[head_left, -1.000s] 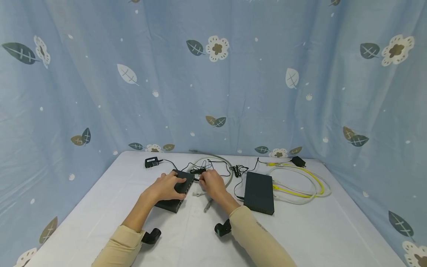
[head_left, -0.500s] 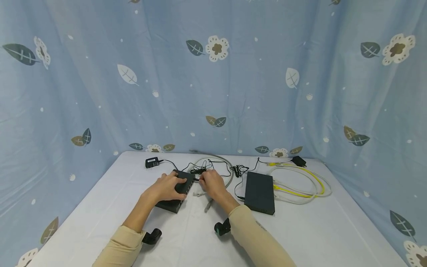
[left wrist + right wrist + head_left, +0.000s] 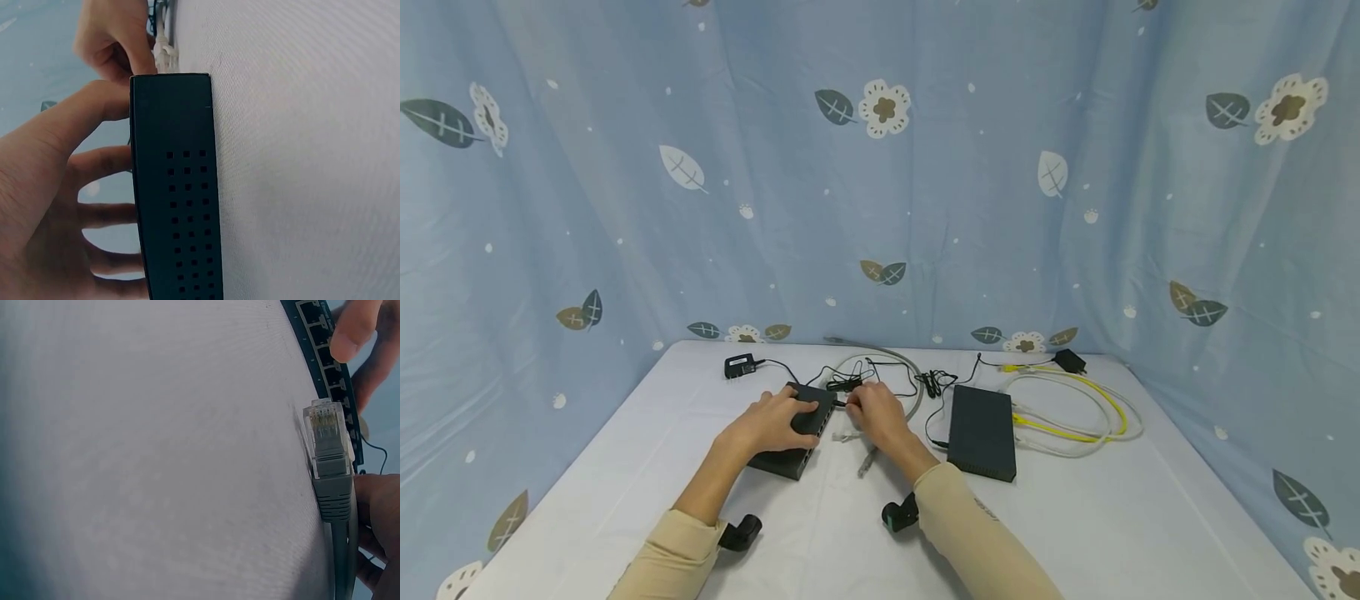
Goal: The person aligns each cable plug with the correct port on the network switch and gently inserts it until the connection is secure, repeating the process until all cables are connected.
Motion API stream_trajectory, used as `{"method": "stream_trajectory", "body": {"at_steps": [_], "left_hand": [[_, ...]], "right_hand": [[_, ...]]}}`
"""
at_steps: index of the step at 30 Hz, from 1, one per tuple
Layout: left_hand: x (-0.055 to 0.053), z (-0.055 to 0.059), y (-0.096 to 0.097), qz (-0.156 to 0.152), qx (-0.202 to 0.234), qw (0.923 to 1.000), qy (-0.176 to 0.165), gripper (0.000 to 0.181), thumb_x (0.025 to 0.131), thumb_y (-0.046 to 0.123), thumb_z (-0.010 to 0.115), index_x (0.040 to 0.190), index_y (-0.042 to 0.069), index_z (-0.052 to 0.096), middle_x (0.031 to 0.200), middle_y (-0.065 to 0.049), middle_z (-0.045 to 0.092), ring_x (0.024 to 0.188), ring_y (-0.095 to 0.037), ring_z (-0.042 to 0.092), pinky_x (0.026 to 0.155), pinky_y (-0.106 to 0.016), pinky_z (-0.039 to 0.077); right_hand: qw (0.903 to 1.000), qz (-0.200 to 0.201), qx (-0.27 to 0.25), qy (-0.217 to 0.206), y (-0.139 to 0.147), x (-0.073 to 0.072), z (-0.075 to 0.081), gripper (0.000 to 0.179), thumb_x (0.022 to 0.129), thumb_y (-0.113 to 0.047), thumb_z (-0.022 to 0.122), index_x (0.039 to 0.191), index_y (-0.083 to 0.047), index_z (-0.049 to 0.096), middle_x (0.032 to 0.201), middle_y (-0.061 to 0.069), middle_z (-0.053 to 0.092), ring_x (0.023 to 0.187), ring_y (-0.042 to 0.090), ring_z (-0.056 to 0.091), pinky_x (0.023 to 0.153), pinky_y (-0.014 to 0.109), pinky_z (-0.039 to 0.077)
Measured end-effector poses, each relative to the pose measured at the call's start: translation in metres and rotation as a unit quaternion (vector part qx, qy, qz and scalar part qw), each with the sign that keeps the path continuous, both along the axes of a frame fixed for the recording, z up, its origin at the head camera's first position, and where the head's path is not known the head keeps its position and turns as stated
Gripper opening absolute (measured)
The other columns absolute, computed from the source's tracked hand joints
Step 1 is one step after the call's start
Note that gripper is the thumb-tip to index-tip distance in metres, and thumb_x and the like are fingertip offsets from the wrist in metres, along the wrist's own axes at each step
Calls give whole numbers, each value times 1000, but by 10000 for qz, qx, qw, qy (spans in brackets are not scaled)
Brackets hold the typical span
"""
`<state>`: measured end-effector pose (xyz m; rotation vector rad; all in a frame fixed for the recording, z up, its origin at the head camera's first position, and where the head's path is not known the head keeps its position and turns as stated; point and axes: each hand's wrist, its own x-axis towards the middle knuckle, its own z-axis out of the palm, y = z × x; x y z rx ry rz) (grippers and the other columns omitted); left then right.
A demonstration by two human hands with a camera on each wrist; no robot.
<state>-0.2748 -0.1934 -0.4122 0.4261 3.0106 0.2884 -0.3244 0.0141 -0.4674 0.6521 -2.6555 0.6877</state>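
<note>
A black network switch (image 3: 814, 393) lies angled on the white table, its row of ports facing right. My left hand (image 3: 769, 425) rests over its top with spread fingers; the thumb tip (image 3: 345, 347) lies against the port edge. In the left wrist view those fingers reach across the top, above the vented side panel (image 3: 178, 119). Beside the switch's far right corner, my right hand (image 3: 878, 412) pinches a black power plug (image 3: 841, 403) at the port side; its tip is hidden. A grey Ethernet cable's clear connector (image 3: 328, 450) lies right beneath my right hand.
Right of my hands sits a second black switch (image 3: 982, 433), with yellow cable (image 3: 1120, 408) and white cables looping from its ports. Power adapters stand at back left (image 3: 740, 366) and back right (image 3: 1070, 362). Bundled black cords (image 3: 932, 383) lie between the switches. A patterned curtain (image 3: 880, 192) hangs behind.
</note>
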Motion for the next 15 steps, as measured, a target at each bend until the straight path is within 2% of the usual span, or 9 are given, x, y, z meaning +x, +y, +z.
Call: {"method": "stream_trajectory", "body": {"at_steps": [10,15], "left_hand": [[-1,-1,-1,-4,128,9999,-76,66,80,53,75,138,24,60,148,-22,43,123,-50,48,93,-66,44],[-1,-2,-3,3,113,9999,-67,66,80,53,75,138,24,59,147,-22,43,123,-51,48,94,-67,44]], "right_hand": [[10000,-37,54,-74,1,2,2,7,92,-20,69,89,-18,75,87,-3,65,87,15,59,71,28,51],[9995,42,269,-145,2,7,8,13,92,-22,69,101,-17,76,99,1,68,98,20,61,79,33,54]]}}
